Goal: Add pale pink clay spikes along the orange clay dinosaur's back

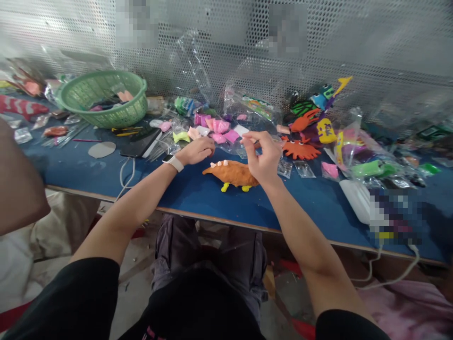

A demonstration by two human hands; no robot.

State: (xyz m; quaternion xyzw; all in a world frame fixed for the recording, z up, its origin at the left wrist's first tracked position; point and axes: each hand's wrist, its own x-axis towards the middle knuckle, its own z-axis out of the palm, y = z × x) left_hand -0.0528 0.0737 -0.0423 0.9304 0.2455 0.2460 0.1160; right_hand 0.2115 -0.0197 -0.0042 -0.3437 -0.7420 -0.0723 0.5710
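An orange clay dinosaur (231, 173) with pale spikes and yellow feet lies on the blue table (198, 193) between my hands. My left hand (198, 150), with a white watch on its wrist, rests curled on the table just behind the dinosaur's head end, fingers closed; what it holds is hidden. My right hand (262, 156) hovers over the dinosaur's tail end, its fingertips pinched together on a small bit I cannot make out.
A green basket (102, 97) stands at the back left. Pink clay packets (221, 130) and plastic bags lie behind my hands. Orange crab-like clay figures (300, 147) and colourful figures sit at the right. A phone (141, 141) and cable lie left. Another person's arm (17, 189) is at the far left.
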